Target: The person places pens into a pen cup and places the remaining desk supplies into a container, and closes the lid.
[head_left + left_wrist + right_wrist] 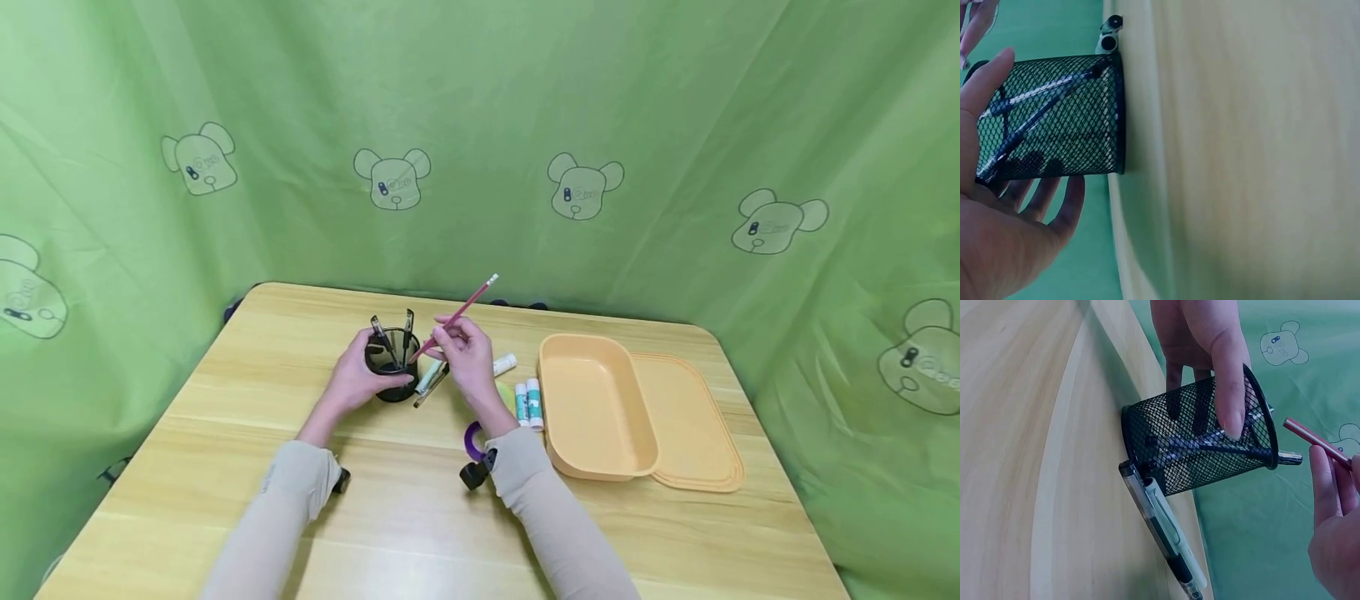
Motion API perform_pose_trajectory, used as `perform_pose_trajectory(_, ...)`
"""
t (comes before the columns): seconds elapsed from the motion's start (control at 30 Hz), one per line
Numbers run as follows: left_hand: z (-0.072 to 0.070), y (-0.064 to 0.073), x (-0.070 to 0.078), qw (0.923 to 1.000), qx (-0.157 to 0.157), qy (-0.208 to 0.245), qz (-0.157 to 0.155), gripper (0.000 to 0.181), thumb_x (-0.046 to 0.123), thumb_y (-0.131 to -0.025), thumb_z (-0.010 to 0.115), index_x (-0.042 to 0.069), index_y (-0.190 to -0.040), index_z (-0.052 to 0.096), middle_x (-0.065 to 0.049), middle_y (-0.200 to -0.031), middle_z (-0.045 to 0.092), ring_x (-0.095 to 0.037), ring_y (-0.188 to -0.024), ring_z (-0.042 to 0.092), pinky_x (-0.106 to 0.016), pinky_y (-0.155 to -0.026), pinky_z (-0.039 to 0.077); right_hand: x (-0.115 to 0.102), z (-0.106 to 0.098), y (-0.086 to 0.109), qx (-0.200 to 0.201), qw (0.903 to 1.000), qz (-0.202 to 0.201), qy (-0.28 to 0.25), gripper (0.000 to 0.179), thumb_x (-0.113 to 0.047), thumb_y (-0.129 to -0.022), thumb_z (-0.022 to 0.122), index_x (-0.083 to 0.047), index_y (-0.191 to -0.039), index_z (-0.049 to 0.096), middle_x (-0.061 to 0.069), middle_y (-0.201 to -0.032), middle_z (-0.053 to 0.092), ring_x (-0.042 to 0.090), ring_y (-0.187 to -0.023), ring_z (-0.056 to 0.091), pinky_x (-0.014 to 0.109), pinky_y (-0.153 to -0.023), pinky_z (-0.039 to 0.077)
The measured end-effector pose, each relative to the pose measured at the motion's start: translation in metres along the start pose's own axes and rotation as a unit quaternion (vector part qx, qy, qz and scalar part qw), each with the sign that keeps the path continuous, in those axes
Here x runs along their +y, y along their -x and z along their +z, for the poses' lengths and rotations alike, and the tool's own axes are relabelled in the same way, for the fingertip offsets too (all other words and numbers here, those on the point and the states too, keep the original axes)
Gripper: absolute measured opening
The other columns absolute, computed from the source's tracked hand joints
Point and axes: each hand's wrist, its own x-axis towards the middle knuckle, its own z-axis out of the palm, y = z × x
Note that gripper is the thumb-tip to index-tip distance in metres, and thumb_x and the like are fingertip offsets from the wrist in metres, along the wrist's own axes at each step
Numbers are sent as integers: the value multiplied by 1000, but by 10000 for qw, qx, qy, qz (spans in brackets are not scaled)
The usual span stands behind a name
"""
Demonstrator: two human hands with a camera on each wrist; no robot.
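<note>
My left hand [352,381] grips a black mesh pen holder [1054,115] round its side, thumb toward the near face. Two dark pens [407,331] lean inside it, their ends above the rim. My right hand [468,360] pinches a red pencil [472,299] with its white eraser end pointing up and away. In the right wrist view, the pencil's lower end [1294,425] is just outside the holder's mouth, apart from the rim. On the table beside the holder's base lie a clear pen with black parts [1157,519] and a pale green pen [1180,532].
Right of my hands, two glue sticks [534,404] lie by a peach plastic box [600,404], whose flat lid [701,425] is partly under it. A white tube [505,364] lies behind them. A purple ring [472,442] is partly hidden by my right wrist. Green curtain [480,125] surrounds the table.
</note>
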Motion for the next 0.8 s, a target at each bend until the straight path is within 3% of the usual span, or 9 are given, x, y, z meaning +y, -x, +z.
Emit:
perform_pose_trajectory(0.17, 6, -2, -2, 9998, 181, 29, -4, 98, 32, -66, 99, 6, -144, 45, -14, -140, 58, -35, -130, 55, -54, -118, 42, 5, 4, -2, 56, 9999, 3, 118, 31, 0, -97, 66, 12, -126, 61, 6, -94, 67, 13, -84, 70, 34, -82, 65)
perform_pose_trajectory(0.5, 10, 0, 0, 9996, 281, 5, -76, 96, 30, -66, 99, 5, -143, 46, -15, -139, 58, -36, -129, 56, -53, -118, 42, 16, 6, -3, 223, 9991, 77, 350, 23, 2, -97, 67, 6, -119, 67, 15, -99, 68, 13, -83, 70, 32, -82, 65)
perform_pose_trajectory(0.8, 9, 1, 3, 9996, 243, 57, -132, 96, 27, -67, 98, 4, -143, 45, -16, -140, 58, -37, -130, 55, -54, -119, 41, 16, 9, -6, 290, 9935, 72, 1095, 26, -2, -96, 70, 2, -122, 70, 17, -100, 71, 11, -83, 69, 27, -80, 65)
